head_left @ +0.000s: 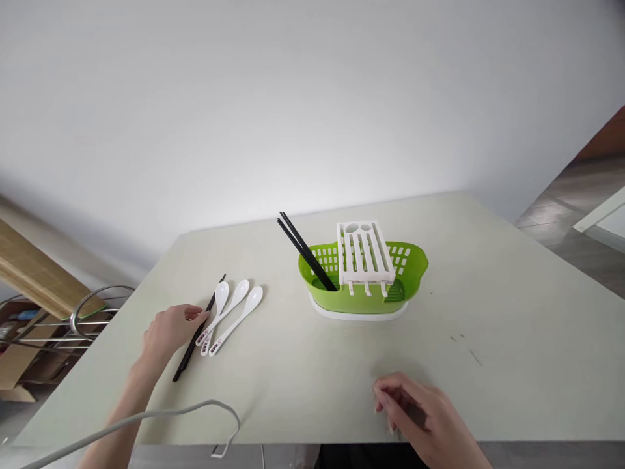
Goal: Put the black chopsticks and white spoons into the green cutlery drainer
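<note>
My left hand (pixel 170 332) reaches in from the left, its thumb and fingertips closed at the middle of black chopsticks (pixel 188 358) that lie on the table. Just right of them rest three white spoons (pixel 252 301), bowls pointing away from me and patterned handle ends towards me. A green basket (pixel 361 301) with pierced sides stands beyond, on a white base (pixel 359 315). More black chopsticks (pixel 305 253) lean in its left part. Across its middle sits a white slotted rack (pixel 366 254) with small hooks. My right hand (pixel 415 413) hovers by the front edge, fingers loosely curled round nothing.
The pale table (pixel 312 384) meets a white wall (pixel 293 98) at the back. A grey cable (pixel 170 412) loops across the front left, over my left forearm. Beyond the left edge are a metal rack (pixel 73 326) and a cardboard box (pixel 29 355).
</note>
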The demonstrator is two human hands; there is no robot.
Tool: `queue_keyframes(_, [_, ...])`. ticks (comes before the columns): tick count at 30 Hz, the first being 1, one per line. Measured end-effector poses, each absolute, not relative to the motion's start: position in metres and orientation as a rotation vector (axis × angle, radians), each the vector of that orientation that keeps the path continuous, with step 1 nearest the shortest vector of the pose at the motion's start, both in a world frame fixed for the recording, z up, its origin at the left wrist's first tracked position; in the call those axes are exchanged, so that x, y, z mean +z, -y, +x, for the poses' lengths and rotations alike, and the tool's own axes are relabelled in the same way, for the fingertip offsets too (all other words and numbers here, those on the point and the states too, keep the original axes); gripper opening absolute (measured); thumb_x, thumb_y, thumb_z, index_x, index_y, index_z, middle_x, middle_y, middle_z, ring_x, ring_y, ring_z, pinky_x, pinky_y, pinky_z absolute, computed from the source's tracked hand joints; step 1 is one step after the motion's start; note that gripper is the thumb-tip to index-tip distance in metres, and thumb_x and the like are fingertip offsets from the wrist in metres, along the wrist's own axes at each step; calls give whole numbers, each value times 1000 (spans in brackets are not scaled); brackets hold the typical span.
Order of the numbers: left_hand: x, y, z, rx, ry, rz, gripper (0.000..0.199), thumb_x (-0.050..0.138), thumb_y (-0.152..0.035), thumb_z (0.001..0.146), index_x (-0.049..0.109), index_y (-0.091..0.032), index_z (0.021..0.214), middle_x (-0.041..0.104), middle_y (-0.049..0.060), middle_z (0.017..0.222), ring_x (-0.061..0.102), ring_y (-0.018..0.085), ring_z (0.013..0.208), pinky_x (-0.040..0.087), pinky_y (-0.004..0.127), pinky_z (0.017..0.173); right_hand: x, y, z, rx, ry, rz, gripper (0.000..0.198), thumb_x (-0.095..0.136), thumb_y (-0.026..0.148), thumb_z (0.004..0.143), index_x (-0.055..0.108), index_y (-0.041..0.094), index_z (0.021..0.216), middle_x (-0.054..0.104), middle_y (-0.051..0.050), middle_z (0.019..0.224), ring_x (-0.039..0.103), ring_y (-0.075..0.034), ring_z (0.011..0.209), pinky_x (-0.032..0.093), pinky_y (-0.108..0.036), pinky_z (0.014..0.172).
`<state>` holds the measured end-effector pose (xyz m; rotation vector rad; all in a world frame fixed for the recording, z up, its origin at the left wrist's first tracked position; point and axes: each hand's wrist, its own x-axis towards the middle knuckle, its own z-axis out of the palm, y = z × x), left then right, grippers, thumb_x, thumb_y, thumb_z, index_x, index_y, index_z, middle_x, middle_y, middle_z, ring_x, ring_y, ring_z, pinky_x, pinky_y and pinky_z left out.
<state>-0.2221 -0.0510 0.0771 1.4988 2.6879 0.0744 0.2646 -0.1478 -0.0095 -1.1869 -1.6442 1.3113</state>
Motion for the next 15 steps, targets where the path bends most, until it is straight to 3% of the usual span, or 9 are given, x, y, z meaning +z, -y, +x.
queue_keyframes(6, [72, 45, -225, -36, -2786, 1645, 28, 64, -45, 70, 83, -27, 80, 79, 16, 83, 72, 39, 74, 51, 44, 61, -11, 148, 266, 1325, 1678, -1181, 44, 42, 58, 109, 69, 25, 96, 73, -4, 82, 64, -15, 63, 54, -23, 59])
queue_keyframes(15, [81, 44, -216, -250, -2798, 1643, 20, 63, -37, 67, 78, -23, 71, 76, 19, 79, 72, 40, 75, 49, 43, 61, -11, 147, 267, 1348, 1659, -1160, 36, 45, 51, 109, 68, 26, 95, 72, -2, 83, 64, -15, 64, 52, -23, 61])
